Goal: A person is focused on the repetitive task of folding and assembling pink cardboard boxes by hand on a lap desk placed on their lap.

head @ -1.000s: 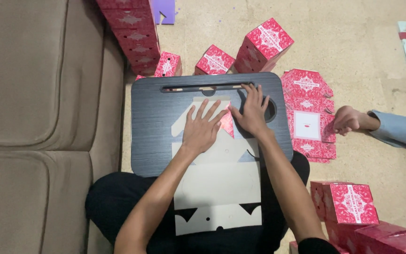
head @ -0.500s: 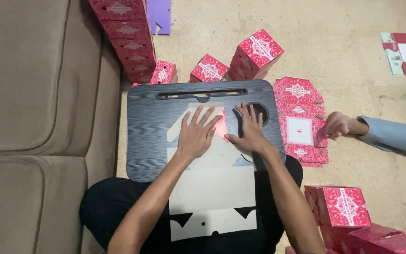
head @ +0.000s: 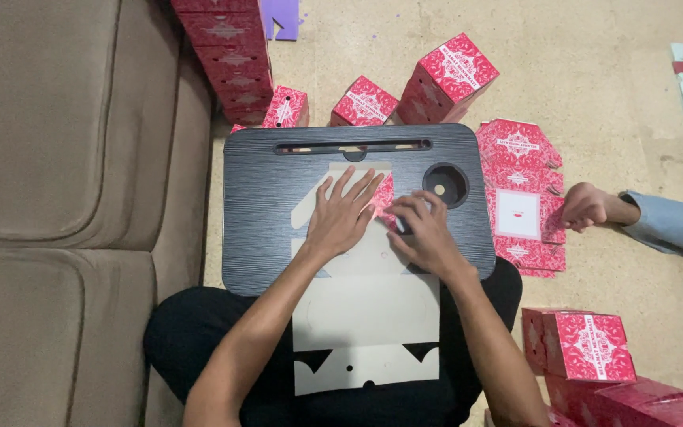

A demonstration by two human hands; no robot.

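**Flat blank on the tray, first fold under way**

The flat die-cut cardboard box blank, plain grey side up, lies lengthwise across the black ridged lap tray and hangs off the near edge over the person's lap. The left hand is spread flat on its upper part, fingers open, pinning and gripping nothing. The right hand curls over a red printed flap turned up at the blank's side, fingertips pinching or pressing it; which, I cannot tell. By the look of it the box is barely begun: one flap folding, the rest flat. Around the tray, finished red patterned boxes stand on the floor, more at the right. Flat red blanks lie beside the tray, where another person's hand rests.
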